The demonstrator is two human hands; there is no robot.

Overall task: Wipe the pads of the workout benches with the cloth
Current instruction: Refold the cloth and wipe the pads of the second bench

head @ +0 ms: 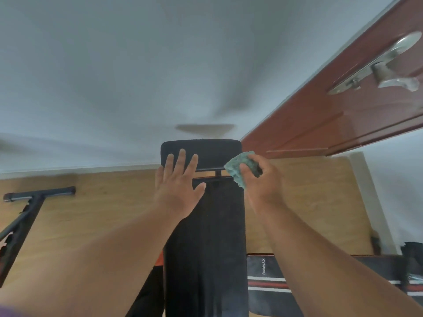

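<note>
Matt black pads, nubbly green cloth (floor looks wooden).

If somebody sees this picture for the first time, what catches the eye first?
Two bare arms reach forward over a long black bench pad in the middle. The right hand grips a crumpled green cloth at the pad's far right edge, while the left hand lies open with spread fingers. A red-brown door stands upper right.
</note>
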